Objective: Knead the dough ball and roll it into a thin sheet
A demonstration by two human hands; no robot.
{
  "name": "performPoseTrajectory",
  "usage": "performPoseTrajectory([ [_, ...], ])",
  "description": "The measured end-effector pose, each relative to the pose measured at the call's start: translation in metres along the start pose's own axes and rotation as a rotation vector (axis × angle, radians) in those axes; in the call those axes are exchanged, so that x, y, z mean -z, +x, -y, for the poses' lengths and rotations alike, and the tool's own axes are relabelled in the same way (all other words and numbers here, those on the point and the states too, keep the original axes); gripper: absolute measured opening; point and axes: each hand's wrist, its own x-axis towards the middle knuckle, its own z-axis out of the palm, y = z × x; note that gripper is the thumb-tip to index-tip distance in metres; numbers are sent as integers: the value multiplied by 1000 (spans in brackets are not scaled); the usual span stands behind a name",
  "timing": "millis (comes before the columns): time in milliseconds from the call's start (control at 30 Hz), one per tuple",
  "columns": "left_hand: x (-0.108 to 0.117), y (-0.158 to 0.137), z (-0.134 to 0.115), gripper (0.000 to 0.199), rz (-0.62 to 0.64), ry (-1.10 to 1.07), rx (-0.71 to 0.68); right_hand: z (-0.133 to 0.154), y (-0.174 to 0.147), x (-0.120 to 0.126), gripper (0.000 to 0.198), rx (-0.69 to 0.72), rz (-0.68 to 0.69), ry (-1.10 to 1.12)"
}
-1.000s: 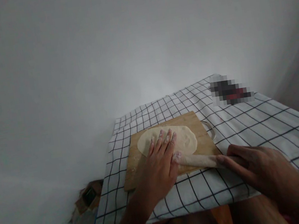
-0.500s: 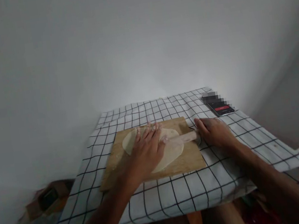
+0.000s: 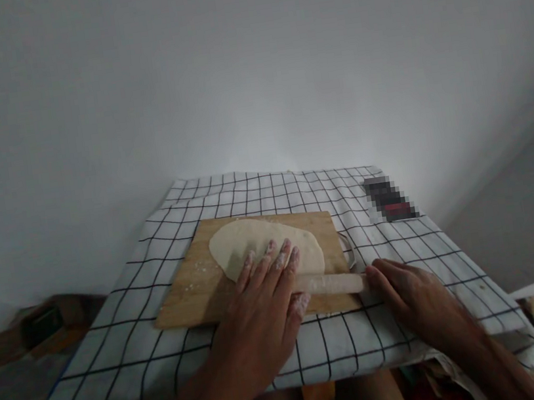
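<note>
A flattened oval of pale dough (image 3: 251, 232) lies on a wooden cutting board (image 3: 188, 290). Along its near edge is a light rolling pin (image 3: 333, 283), its left part hidden under my left hand (image 3: 265, 293). That hand is laid flat with fingers stretched forward and floury fingertips reaching over the dough. My right hand (image 3: 406, 289) is closed around the pin's right end, just past the board's right side.
A white tablecloth with black grid lines (image 3: 266, 193) covers the table. On its right side lies a phone (image 3: 390, 199), partly blurred out. A loop handle (image 3: 348, 250) sticks out from the board's right edge. An open cardboard box (image 3: 46, 324) stands low at the left. Behind the table rises a plain wall (image 3: 249, 70).
Both hands and the rolling pin have come toward me, from the middle of the dough to its near edge. More of the dough's far part shows now. The view has shifted slightly.
</note>
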Motion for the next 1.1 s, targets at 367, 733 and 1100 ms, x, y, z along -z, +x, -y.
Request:
performPoseTrajectory([
  [367, -12, 48, 29, 49, -47, 14, 140, -17, 123, -14, 39, 100, -126, -257],
  [733, -11, 51, 27, 49, -37, -6, 172, -34, 114, -21, 33, 239, 6, -466],
  [1100, -1, 3, 7, 57, -70, 19, -36, -1, 10, -13, 41, 65, -24, -77],
])
